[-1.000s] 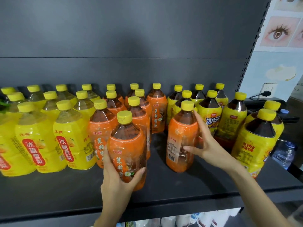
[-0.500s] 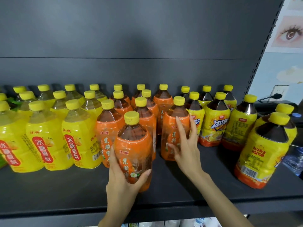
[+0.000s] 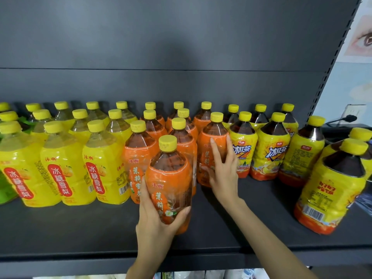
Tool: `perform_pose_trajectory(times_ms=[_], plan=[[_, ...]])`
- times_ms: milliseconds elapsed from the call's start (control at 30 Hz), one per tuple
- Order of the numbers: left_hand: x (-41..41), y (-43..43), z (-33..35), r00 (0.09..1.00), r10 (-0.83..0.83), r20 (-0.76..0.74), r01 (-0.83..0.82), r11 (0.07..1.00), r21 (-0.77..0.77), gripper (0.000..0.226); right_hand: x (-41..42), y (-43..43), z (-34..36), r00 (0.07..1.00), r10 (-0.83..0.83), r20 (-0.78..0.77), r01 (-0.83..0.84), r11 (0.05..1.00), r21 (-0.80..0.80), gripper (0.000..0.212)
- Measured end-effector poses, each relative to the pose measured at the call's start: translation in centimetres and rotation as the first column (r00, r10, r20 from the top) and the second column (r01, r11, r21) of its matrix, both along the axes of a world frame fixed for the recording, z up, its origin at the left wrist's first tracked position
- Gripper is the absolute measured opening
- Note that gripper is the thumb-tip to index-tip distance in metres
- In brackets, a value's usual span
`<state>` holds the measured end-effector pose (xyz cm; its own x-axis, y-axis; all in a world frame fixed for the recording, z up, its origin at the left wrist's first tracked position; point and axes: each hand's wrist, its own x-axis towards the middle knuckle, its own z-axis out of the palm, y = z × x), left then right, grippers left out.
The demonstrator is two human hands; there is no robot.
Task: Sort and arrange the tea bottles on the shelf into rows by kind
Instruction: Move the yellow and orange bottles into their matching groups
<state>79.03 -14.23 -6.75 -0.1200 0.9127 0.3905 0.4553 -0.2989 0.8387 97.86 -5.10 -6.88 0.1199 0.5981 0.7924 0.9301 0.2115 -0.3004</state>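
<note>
My left hand grips an orange-labelled tea bottle standing near the front of the dark shelf. My right hand wraps around a second orange bottle further back, beside the orange rows. Clear yellow-labelled pear-drink bottles fill the left. Dark iced-tea bottles with yellow labels stand to the right of the orange ones. One large iced-tea bottle stands apart at the front right.
A green-labelled bottle peeks in at the far left edge. The shelf's perforated upright borders the right side, with a wall socket and plug beyond it. More goods show below the shelf edge.
My right hand has pushed its orange bottle back and left, up against the orange rows. My left hand keeps hold of the front orange bottle. The camera has shifted left.
</note>
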Motion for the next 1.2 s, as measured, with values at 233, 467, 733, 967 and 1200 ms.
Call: perform_pose_trajectory(times_ms=[233,467,733,967,1200], plan=[[0.3,-0.2,0.1,1.000,0.012,0.002,-0.012,1.000,0.002,0.107,1.0,0.9,-0.3,0.994,0.104,0.011,-0.104,0.993,-0.051,0.087],[0.2,-0.6,0.4,1.000,0.006,-0.005,-0.006,0.999,-0.036,0.111,1.8,1.0,0.5,0.990,0.120,0.069,-0.113,0.988,-0.104,0.092],[0.0,-1.3,0.7,0.997,-0.067,0.036,0.066,0.998,0.017,0.108,0.6,0.3,1.1,0.999,-0.031,0.032,0.036,0.990,-0.136,0.102],[-0.7,-1.7,-0.8,0.986,-0.090,0.139,0.087,0.996,0.030,0.084,-2.2,-5.2,1.5,0.810,0.319,-0.492,-0.373,0.928,-0.013,0.056],[0.8,-1.7,-1.4,0.951,-0.234,0.203,0.226,0.972,0.060,0.063,-3.7,-10.9,0.1,0.541,0.496,-0.679,-0.764,0.627,-0.150,0.101]])
